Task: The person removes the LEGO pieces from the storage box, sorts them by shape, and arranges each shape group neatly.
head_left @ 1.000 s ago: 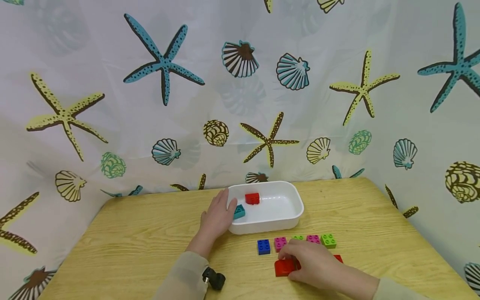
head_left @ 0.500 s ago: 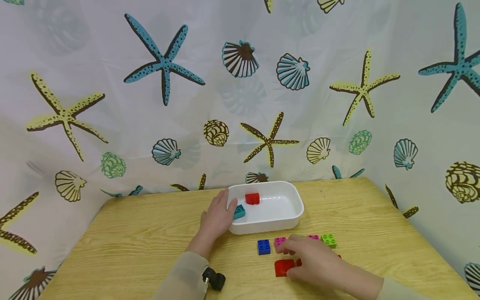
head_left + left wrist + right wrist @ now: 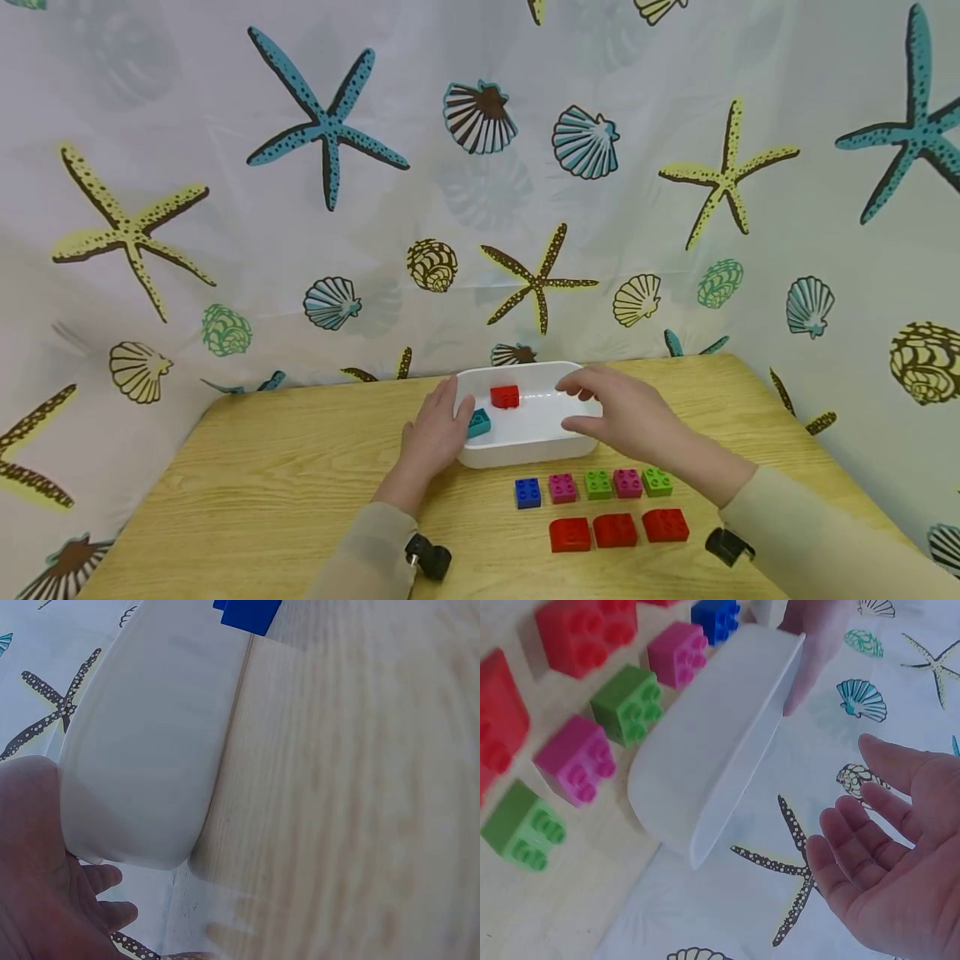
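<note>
Head view: your left hand (image 3: 433, 435) rests against the left end of the white tray (image 3: 577, 446), fingers relaxed on its rim beside the teal brick (image 3: 478, 423). Your right hand (image 3: 626, 414) hovers over the tray's right side, fingers loosely spread and holding nothing; the wrist view confirms the bare palm. A red brick (image 3: 505, 397) lies inside. Judged step: reaching into the tray. Next calls for lowering onto a brick and pinching its sides.
</note>
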